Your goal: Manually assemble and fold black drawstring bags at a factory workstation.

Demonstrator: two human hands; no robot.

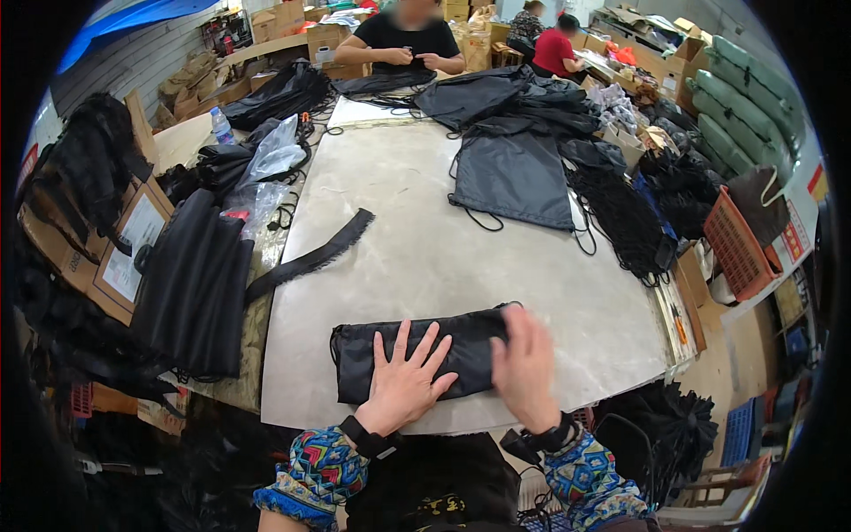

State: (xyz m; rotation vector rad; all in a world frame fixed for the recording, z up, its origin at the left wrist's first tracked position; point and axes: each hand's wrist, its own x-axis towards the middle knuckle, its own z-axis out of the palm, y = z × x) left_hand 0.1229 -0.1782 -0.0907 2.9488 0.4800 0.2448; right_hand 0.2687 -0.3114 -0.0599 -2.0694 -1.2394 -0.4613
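Note:
A folded black drawstring bag (474, 350) lies crosswise near the front edge of the pale table (381, 230). My left hand (408, 377) rests flat on its left half, fingers spread. At the right end of the folded bag is my right hand (525, 365), smeared by motion; whether its fingers hold the fabric cannot be made out. Farther back on the right, a black drawstring bag (512, 177) lies flat with its cords trailing over the tabletop. A frayed black fabric strip (319, 257) stretches across the table's left edge.
Rolled black fabric (195, 284) and cardboard boxes (133, 239) crowd the left side. Black cords (620, 222) hang over the right edge near an orange basket (740, 239). A person (403, 44) works at the far end; two more sit behind on the right.

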